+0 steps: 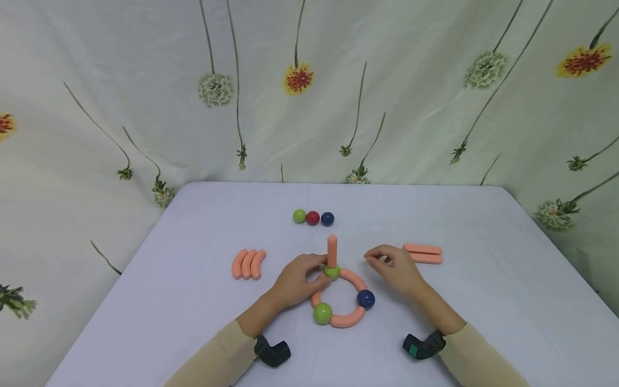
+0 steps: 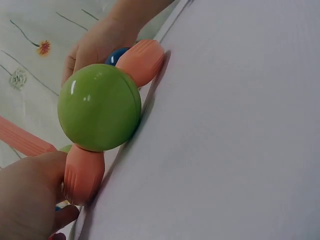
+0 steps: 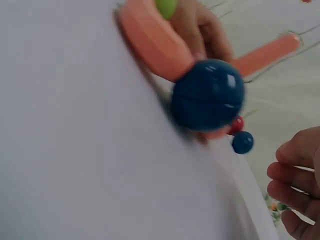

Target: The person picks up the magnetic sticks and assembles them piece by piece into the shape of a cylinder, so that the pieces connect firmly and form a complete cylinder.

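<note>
A ring of curved orange rods (image 1: 347, 321) and balls lies on the table. Its joints are a near green ball (image 1: 323, 313), a blue ball (image 1: 366, 299) and a far green ball (image 1: 332, 272). On the far green ball a straight orange rod (image 1: 332, 251) stands upright. My left hand (image 1: 299, 279) holds that ball between thumb and fingers, beside the rod's foot. To the right of the ring, my right hand (image 1: 396, 270) hovers with loosely bent fingers (image 3: 295, 175) and nothing in them.
Three curved orange rods (image 1: 249, 264) lie to the left. A green ball (image 1: 299, 216), a red ball (image 1: 312, 217) and a blue ball (image 1: 328, 219) sit in a row farther back. Two straight orange rods (image 1: 425, 254) lie behind my right hand. A white cloth covers the table (image 1: 193, 322).
</note>
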`<action>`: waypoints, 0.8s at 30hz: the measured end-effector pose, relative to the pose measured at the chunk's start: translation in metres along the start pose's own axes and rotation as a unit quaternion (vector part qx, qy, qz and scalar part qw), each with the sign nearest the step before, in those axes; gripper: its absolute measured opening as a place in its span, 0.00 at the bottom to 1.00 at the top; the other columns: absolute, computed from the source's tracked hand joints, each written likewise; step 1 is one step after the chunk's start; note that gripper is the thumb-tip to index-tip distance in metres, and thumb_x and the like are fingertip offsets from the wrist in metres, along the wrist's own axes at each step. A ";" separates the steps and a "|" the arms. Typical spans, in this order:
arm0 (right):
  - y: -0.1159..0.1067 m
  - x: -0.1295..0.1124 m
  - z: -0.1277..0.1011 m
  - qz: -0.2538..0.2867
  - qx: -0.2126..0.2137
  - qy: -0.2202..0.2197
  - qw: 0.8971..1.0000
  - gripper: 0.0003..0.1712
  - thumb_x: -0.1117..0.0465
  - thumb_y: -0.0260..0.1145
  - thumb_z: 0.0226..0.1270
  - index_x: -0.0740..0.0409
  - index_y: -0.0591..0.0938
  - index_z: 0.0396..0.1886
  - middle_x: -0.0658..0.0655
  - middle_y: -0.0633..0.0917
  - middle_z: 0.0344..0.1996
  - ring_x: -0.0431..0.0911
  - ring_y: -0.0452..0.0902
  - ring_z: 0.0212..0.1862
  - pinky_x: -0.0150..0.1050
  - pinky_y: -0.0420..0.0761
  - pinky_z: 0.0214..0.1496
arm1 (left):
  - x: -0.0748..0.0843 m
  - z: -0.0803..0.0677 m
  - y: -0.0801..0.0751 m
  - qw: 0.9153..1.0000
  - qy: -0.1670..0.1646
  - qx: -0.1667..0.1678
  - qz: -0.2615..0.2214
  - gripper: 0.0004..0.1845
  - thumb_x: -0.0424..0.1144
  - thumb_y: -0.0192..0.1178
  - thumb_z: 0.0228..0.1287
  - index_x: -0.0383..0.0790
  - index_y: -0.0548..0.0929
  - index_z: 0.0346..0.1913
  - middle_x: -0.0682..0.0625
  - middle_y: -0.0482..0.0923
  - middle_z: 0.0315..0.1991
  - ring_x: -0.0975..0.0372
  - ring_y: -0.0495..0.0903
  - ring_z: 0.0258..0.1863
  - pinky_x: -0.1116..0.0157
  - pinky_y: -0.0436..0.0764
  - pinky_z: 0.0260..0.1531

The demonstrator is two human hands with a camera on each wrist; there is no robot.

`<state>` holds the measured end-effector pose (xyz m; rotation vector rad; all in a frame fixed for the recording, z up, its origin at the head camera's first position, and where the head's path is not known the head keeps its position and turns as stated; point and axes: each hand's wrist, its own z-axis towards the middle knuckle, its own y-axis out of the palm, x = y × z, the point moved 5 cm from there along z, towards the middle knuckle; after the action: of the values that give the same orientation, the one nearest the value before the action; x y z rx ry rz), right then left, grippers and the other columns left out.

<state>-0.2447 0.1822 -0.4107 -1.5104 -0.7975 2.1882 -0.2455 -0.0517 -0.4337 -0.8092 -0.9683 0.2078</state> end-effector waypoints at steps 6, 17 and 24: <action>-0.053 0.018 0.005 -0.118 0.049 0.038 0.991 0.11 0.65 0.61 0.69 0.66 0.83 0.45 0.62 0.83 0.41 0.56 0.78 0.46 0.53 0.77 0.49 | -0.002 0.001 0.002 1.000 0.000 0.001 0.001 0.21 0.41 0.64 0.64 0.44 0.79 0.60 0.54 0.80 0.52 0.61 0.77 0.50 0.59 0.75 0.52; -0.084 0.043 0.001 -0.217 -0.018 0.094 0.971 0.17 0.68 0.58 0.67 0.73 0.79 0.52 0.74 0.77 0.54 0.68 0.68 0.60 0.62 0.67 0.59 | -0.004 0.000 -0.007 0.995 -0.038 0.083 0.040 0.21 0.38 0.66 0.61 0.39 0.81 0.57 0.51 0.82 0.48 0.60 0.78 0.43 0.60 0.77 0.43; -0.085 0.048 -0.001 -0.215 -0.042 0.089 0.972 0.15 0.69 0.62 0.66 0.71 0.80 0.51 0.72 0.79 0.51 0.67 0.71 0.57 0.60 0.70 0.57 | -0.012 0.001 -0.013 0.981 -0.106 0.147 0.067 0.18 0.42 0.67 0.61 0.38 0.82 0.51 0.51 0.80 0.41 0.61 0.76 0.37 0.64 0.76 0.35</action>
<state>-0.2630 0.2760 -0.3916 -1.3914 -1.0542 1.6982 -0.2550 -0.0660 -0.4323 -0.5867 -1.0535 0.5512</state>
